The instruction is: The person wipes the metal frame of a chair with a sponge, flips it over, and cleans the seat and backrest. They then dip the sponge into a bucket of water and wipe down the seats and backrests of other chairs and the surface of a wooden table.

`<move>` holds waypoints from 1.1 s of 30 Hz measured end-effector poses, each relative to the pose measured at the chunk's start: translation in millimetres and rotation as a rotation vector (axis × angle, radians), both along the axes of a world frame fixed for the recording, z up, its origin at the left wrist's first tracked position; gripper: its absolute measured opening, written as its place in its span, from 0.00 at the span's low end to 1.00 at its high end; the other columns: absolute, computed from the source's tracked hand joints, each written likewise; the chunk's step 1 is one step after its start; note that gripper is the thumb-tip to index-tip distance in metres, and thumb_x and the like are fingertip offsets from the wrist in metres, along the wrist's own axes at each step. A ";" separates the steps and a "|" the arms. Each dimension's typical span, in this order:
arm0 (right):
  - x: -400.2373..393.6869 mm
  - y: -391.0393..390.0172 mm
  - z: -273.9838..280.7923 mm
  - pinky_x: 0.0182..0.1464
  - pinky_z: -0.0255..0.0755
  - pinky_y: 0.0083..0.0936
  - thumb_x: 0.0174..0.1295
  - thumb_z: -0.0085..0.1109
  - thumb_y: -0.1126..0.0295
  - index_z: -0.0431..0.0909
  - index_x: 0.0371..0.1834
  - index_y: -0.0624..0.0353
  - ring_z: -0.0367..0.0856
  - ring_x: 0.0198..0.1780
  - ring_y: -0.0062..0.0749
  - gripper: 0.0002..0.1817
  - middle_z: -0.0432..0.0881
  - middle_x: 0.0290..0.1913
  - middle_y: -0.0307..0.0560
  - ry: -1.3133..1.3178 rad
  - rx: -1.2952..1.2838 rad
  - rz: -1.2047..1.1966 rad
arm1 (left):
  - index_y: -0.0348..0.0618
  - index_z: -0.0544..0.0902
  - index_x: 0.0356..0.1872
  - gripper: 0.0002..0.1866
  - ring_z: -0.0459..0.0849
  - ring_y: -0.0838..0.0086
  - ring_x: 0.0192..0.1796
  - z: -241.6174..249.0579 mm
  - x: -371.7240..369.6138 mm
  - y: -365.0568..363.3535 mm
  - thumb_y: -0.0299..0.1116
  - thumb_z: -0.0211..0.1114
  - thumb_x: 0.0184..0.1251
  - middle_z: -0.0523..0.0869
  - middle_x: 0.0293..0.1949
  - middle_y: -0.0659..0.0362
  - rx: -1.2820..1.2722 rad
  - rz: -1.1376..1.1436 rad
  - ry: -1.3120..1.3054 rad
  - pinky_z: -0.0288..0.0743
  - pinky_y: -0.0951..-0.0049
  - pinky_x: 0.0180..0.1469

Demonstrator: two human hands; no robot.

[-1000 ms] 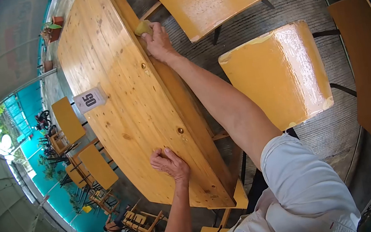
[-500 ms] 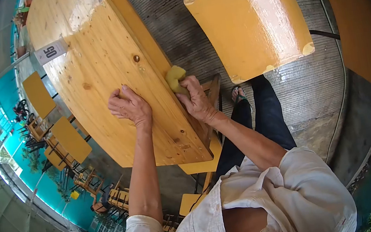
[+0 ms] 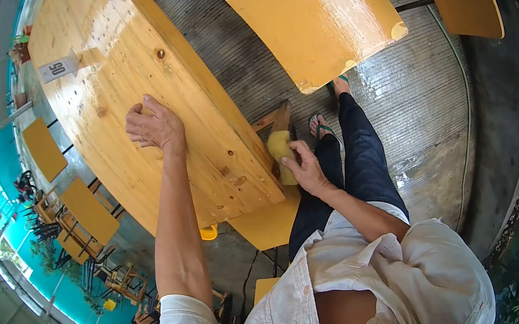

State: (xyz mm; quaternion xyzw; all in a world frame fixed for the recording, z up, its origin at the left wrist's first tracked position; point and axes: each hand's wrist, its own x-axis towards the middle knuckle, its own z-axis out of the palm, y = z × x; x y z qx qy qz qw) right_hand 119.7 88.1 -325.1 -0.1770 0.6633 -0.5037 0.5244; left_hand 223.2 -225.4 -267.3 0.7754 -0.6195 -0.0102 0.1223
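Observation:
A yellow sponge (image 3: 279,142) is gripped in my right hand (image 3: 305,167), at the near right corner of the wooden table (image 3: 106,64), close to its side edge. My fingers and thumb close on the sponge from the right. My left hand (image 3: 157,128) rests on the tabletop with its fingers curled in and its thumb pointing away. Whether anything lies under those curled fingers is hidden.
A table sign reading 05 (image 3: 59,69) stands on the tabletop. A glossy yellow chair (image 3: 318,14) is on the right, over a wet ribbed floor (image 3: 425,112). Another yellow seat (image 3: 271,219) sits below the table's near end. Several chairs (image 3: 91,212) line the left.
My right hand has moved with the sponge down along the table's side to its near corner. The left hand stays curled on the tabletop. The view has shifted.

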 end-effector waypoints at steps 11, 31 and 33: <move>26.3 -17.0 -11.3 0.49 0.72 0.29 0.69 0.57 0.76 0.75 0.52 0.60 0.80 0.48 0.36 0.10 0.79 0.46 0.47 -0.150 0.267 0.062 | 0.50 0.72 0.59 0.26 0.64 0.53 0.64 -4.2 2.0 -2.5 0.59 0.55 0.74 0.69 0.61 0.50 -0.027 0.019 -0.023 0.55 0.49 0.66; -287.7 412.6 89.1 0.49 0.78 0.40 0.63 0.67 0.69 0.79 0.52 0.55 0.82 0.49 0.34 0.15 0.84 0.45 0.44 -0.053 0.333 -0.959 | 0.30 0.79 0.59 0.28 0.73 0.47 0.66 35.1 56.4 72.9 0.49 0.60 0.75 0.78 0.60 0.40 -0.056 -0.382 0.405 0.64 0.53 0.70; -254.6 474.7 45.1 0.50 0.74 0.58 0.63 0.66 0.64 0.76 0.59 0.48 0.81 0.49 0.44 0.21 0.82 0.49 0.45 -0.259 0.388 -1.180 | 0.28 0.78 0.59 0.27 0.73 0.46 0.65 46.1 53.1 119.5 0.46 0.62 0.75 0.79 0.60 0.39 -0.132 -0.417 0.329 0.65 0.53 0.70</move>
